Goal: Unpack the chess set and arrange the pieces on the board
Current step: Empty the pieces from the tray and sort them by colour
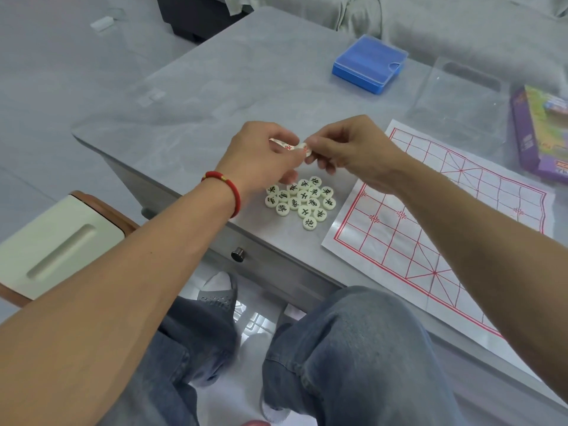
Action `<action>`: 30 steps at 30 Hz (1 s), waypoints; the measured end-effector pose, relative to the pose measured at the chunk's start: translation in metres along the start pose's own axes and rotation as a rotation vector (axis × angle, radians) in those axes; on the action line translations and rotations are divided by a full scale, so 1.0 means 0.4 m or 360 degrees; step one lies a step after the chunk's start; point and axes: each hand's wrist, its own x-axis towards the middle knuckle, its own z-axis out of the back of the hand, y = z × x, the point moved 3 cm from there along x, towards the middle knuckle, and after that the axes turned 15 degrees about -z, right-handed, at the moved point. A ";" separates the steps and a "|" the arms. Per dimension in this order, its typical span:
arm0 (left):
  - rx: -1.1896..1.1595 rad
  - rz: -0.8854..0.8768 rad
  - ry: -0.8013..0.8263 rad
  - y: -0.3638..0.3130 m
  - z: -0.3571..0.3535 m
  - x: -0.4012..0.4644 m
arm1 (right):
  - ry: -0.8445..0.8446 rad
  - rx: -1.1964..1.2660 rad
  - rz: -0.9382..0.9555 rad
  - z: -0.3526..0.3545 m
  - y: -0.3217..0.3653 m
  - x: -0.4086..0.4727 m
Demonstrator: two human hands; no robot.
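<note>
Both hands hover above the tabletop [215, 87]: the left hand [261, 149] and right hand [347, 146] each pinch an end of a small packet of red-marked pieces [295, 146] in their fingers. Black-lettered pieces [302, 201] lie loose at six o'clock below it; 炮 and 士 read clearly. The paper board [445, 229], at four o'clock, holds nothing, so arranging seems not yet begun.

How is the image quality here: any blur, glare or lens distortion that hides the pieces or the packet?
Head view: light is soft and even, with faint shadows under the pieces, whose black characters read sharply. The packet, pinched between the left hand and right hand, is slightly soft, its red print unreadable. Wide-angle distortion bends the table edge and board. Mild sheen on the tabletop, no harsh glare.
</note>
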 end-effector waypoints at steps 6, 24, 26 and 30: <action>0.0430 -0.0028 -0.0067 0.028 0.065 0.027 | -0.0386 -0.0295 0.0004 -0.036 0.004 0.038; 0.1040 0.0113 -0.0076 0.078 0.100 0.063 | -0.0618 -0.0790 0.0029 -0.095 0.011 0.099; 0.1079 -0.0021 -0.0085 0.058 0.096 0.054 | -0.0615 -0.0814 0.0043 -0.082 0.015 0.083; 0.1052 -0.0363 0.0210 0.007 0.052 0.010 | -0.0552 -0.1033 0.0034 -0.041 0.013 0.008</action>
